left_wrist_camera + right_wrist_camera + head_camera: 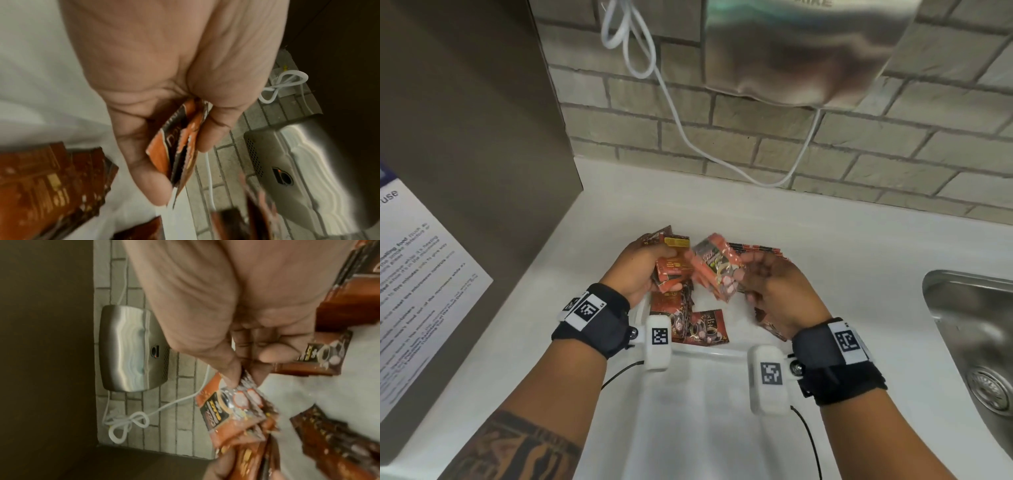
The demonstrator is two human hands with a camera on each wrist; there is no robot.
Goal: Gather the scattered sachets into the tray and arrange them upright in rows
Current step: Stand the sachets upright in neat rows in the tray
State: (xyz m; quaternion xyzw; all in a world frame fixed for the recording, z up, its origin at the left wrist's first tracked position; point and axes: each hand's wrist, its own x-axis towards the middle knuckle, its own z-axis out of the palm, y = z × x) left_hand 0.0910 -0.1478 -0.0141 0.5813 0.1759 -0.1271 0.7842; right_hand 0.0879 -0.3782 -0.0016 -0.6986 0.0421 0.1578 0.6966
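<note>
Overhead, head view: two hands raised above a white counter (825, 246); left hand (643, 270) grips a small stack of orange sachets (671, 267), right hand (774, 287) pinches a blurred few (717, 270). Three or so sachets (702, 329) lie below, by the tray's white rim (709, 353). Wrapper writing too blurred to read.
Left wrist view: fingers (144, 162) and thumb clamped on about three sachets.
Right wrist view: thumb and fingertips (232, 376) pinch overlapping sachets; lettering unreadable.
</note>
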